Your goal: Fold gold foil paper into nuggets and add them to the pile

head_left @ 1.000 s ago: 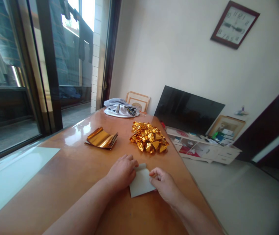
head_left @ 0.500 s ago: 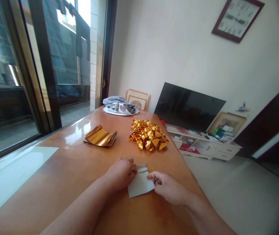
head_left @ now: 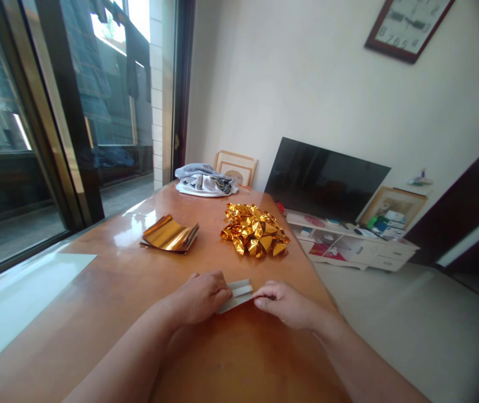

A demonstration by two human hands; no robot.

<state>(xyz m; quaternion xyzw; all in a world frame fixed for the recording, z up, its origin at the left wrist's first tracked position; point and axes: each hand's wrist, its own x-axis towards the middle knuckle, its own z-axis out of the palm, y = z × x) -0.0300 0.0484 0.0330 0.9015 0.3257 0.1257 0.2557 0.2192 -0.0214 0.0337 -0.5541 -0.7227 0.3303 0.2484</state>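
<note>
A pale grey sheet of paper (head_left: 239, 292), folded into a narrow strip, lies on the wooden table between my hands. My left hand (head_left: 205, 296) has its fingers closed on the strip's left end. At the right end, my right hand (head_left: 279, 302) pinches the paper between thumb and forefinger. Beyond my hands stands a pile of folded gold foil pieces (head_left: 256, 229). To its left is a stack of gold foil sheets (head_left: 170, 234), their edges curling upward.
The glossy wooden table (head_left: 130, 296) stretches away from me. A bundle of grey and white cloth (head_left: 205, 180) sits at its far end. On the left lies a pale flat sheet (head_left: 29, 302). A television (head_left: 327, 179) stands on a white cabinet (head_left: 357, 249) beyond the table's right edge.
The paper's near part has been folded up and away from me, so a broad sheet is now a narrow strip. Both hands have moved slightly with it.
</note>
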